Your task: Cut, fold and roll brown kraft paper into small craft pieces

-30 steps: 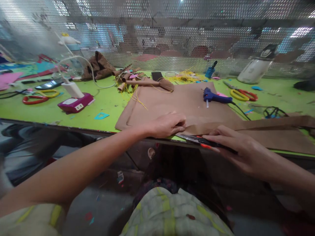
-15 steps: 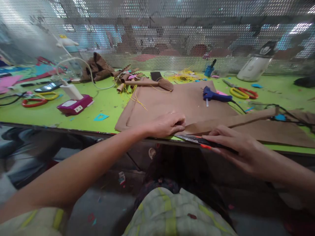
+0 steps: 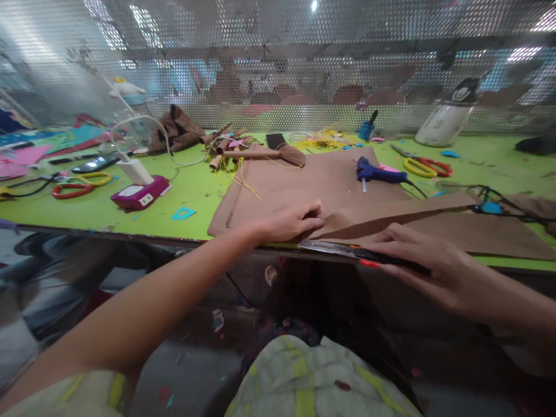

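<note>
Brown paper [image 3: 286, 188] lies in sheets on the green table, reaching its front edge. My left hand [image 3: 295, 223] rests on the paper at that edge, its fingers curled closed on the sheet. My right hand [image 3: 428, 263] grips a black and orange utility knife [image 3: 365, 253], blade out and pointing left along the table edge. The blade tip lies just below my left hand. Between the hands, a long folded flap of the paper [image 3: 403, 209] stands slightly raised, running off to the right.
Behind the paper lie a blue glue gun [image 3: 382, 172], scissors [image 3: 428, 167], rolled brown paper tubes [image 3: 256, 153] and yellow string [image 3: 328, 139]. A purple power adapter [image 3: 141, 194] sits left, a white bottle [image 3: 447, 119] back right. A perforated metal panel [image 3: 278, 63] stands behind.
The knife has slid a little left along the paper's edge, its blade tip now past my left fingers. The paper flap has opened up slightly more. The view has shifted a bit.
</note>
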Motion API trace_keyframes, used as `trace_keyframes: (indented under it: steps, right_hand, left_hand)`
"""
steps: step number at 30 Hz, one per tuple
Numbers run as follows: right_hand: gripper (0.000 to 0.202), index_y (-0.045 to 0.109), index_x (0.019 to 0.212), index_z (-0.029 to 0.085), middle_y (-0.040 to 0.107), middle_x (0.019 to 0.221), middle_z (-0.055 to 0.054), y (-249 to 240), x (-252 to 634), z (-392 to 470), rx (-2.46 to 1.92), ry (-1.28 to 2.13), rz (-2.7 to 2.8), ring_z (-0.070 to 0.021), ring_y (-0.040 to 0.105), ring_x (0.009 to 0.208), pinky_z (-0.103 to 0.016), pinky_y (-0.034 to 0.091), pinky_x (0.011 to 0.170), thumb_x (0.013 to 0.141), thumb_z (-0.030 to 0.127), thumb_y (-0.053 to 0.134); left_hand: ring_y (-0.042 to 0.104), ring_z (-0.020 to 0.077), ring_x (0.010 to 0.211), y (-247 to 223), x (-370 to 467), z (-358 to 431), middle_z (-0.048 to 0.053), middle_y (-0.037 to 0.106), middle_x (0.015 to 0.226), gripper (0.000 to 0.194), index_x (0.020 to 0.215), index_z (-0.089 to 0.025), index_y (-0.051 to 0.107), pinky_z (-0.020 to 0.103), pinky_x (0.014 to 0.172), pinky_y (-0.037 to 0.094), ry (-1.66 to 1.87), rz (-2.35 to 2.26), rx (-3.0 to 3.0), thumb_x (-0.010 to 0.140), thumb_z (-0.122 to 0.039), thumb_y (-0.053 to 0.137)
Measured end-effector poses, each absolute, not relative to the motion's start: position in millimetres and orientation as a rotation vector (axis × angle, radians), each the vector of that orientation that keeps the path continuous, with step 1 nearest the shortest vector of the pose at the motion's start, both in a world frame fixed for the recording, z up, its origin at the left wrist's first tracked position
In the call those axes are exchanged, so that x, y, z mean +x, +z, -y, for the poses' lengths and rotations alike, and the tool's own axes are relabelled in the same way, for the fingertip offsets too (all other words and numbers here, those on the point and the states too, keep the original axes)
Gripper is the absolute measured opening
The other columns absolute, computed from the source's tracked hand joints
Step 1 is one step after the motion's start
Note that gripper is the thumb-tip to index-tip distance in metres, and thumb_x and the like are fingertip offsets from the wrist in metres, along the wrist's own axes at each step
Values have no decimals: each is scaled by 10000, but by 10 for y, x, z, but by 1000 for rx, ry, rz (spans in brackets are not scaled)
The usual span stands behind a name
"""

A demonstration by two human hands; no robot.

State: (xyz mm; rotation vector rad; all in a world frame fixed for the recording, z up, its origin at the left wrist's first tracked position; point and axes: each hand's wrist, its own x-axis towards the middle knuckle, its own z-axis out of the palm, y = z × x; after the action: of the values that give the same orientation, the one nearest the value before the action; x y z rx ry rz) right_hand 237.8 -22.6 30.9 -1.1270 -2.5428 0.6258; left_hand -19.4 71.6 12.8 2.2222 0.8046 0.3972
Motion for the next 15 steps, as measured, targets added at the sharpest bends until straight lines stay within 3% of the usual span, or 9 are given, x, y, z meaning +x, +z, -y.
trace_keyframes:
  steps: [3,6,11,15]
  right_hand:
    - [367,521,1238,345,579,1186,-44,313,2603,289,-1170,538,2461,-267,551,1078,-397,485,881,874,332,479]
    - [335,542,1200,361,572,1222,-19,270,2838,275,-1224,369,2333,-283,533,1117,-410,456,923,874,328,473]
    - [306,577,1159,288,619,1158,-52,122,2959,154,-1325,226,2208,-287,564,1078,-438,461,910,876,349,477]
    - [338,555,1192,245,614,1159,-79,37,2912,78,-1260,209,2266,-266,560,1072,-443,453,907,883,348,463]
  left_hand:
    - [448,97,604,141,-208,-696,-32,497,680,186,806,-184,429,235,602,378,505,-836,2066,886,-351,407]
    - [539,112,704,136,-197,-665,10,597,767,173,781,-182,392,262,692,423,655,-827,1893,879,-317,436]
    - [632,158,699,198,-203,-672,46,658,759,175,800,-203,341,299,633,477,916,-869,1497,882,-330,430]
    - [633,145,659,409,-462,-604,5,653,681,95,826,-202,414,280,634,486,1381,-1019,1453,861,-274,465]
